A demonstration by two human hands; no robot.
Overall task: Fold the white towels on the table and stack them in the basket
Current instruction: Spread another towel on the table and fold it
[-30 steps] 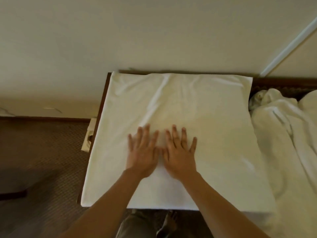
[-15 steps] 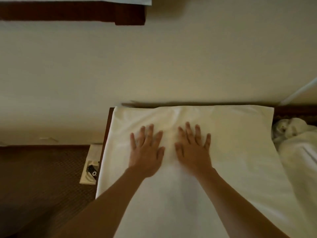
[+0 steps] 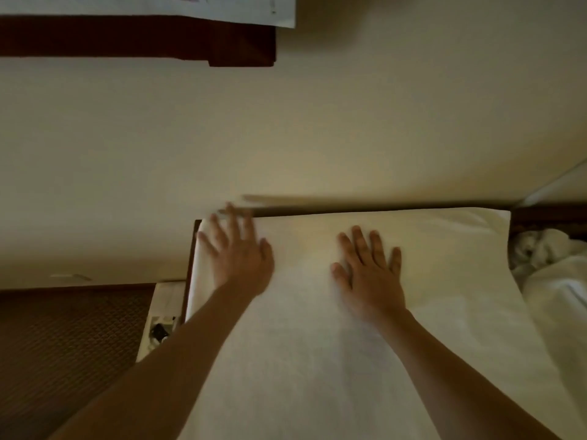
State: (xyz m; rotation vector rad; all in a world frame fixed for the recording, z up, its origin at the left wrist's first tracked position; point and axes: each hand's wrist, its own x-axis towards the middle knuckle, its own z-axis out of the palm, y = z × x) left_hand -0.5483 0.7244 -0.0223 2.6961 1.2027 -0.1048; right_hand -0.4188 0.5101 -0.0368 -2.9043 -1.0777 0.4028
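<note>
- Where it lies spread flat over the dark wooden table (image 3: pixel 191 265), the white rectangular cloth towel (image 3: pixel 317 360) covers nearly the whole top, its far edge along the table's far edge by the cream wall (image 3: pixel 317 128) and its left edge just inside the table's left edge.
- The towel's weave looks soft and matt, mostly smooth, with faint creases near its far right corner.
- Compared with half a second ago, the two hands have spread apart: the left hand (image 3: pixel 236 258) has slid out to the far left corner of the towel, blurred with motion, while the right hand (image 3: pixel 370 271) stays near the middle of the far edge.
- A second ago both hands lay side by side lower down on the towel, thumbs nearly touching.
- Both hands are flat, palms down, fingers straight and fanned; each presses the towel and neither grips anything.
- At the table's right edge a crumpled heap of white towels (image 3: pixel 552 274) lies just beside the spread one.
- Left of the table, a small white box-like object with a black item (image 3: pixel 160 325) sits on the brown patterned carpet (image 3: pixel 70 344).
- A dark wooden frame (image 3: pixel 136 39) hangs on the wall, high up.
</note>
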